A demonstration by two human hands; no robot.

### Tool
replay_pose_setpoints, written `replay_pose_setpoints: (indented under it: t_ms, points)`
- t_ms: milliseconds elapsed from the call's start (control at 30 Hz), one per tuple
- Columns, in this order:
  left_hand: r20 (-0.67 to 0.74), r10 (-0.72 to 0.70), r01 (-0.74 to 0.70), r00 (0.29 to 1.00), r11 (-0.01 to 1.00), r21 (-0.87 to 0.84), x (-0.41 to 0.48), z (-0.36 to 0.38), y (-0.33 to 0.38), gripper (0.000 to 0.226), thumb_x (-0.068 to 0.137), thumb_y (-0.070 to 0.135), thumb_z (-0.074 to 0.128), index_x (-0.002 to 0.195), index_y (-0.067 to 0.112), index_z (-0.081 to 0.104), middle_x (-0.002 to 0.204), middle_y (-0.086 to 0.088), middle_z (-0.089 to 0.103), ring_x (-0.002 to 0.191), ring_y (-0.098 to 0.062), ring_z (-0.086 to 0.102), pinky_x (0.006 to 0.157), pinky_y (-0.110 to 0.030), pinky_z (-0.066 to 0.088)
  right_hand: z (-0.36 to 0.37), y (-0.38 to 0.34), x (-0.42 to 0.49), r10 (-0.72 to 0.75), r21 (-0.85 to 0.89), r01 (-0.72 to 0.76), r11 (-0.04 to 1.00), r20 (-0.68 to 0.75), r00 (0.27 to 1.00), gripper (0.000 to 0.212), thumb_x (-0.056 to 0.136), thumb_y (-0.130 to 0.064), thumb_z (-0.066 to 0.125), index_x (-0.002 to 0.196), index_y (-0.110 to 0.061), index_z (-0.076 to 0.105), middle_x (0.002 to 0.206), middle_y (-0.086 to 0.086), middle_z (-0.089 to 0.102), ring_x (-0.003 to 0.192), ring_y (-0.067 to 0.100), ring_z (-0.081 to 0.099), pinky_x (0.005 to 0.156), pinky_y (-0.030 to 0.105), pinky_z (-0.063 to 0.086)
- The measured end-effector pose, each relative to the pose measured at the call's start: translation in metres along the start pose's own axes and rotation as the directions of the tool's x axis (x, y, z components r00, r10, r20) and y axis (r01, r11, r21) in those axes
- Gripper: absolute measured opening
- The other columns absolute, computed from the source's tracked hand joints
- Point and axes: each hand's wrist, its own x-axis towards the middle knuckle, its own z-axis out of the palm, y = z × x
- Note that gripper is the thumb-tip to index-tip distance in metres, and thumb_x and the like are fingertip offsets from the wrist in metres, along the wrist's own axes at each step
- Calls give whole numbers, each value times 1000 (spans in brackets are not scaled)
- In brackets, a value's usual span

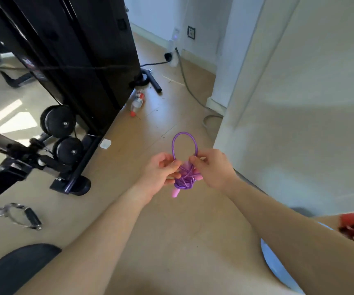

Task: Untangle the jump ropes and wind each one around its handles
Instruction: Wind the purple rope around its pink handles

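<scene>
Down here, the wooden floor (161, 231) spreads under everything, and a tall black gym machine (76, 50) stands on it at the left. Above the floor, the left hand (161, 173) grips a bundled purple jump rope (184, 180) while the right hand (213, 169) pinches its strands from the other side. One loop (184, 133) rises between the hands, and a pink handle (175, 193) pokes out below the bundle
</scene>
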Motion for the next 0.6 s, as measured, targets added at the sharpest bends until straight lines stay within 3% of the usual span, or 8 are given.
replay_pose_setpoints:
  t_ms: [133, 300, 600]
  points:
    - [-11, -45, 45, 999, 999, -1, -45, -8, 122, 21, 95, 11, 62, 110, -2, 57, 91, -12, 69, 71, -20, 66, 63, -24, 55, -79, -92, -11, 35, -6, -35, 999, 27, 999, 18, 92, -24, 61, 79, -16, 71, 74, 1, 73, 75, 23, 71, 75, 41, 57]
    - [-53, -39, 40, 998, 999, 18, -108, -18, 298, 11, 93, 18, 66, 100, 9, 66, 90, -9, 75, 77, -20, 72, 70, -29, 56, -201, -226, -37, 17, 0, -17, 1000, -1, 1000, 20, 91, -34, 59, 77, -25, 69, 76, -6, 72, 74, 17, 70, 73, 39, 57]
    - [-89, 105, -97, 990, 991, 90, -178, -39, 536, 15, 94, 23, 66, 104, 13, 68, 91, -5, 76, 79, -17, 73, 70, -25, 57, -359, -415, -50, -133, 26, 137, 990, -95, 986, 28, 93, -40, 57, 78, -22, 73, 74, -7, 72, 73, 13, 68, 74, 35, 55]
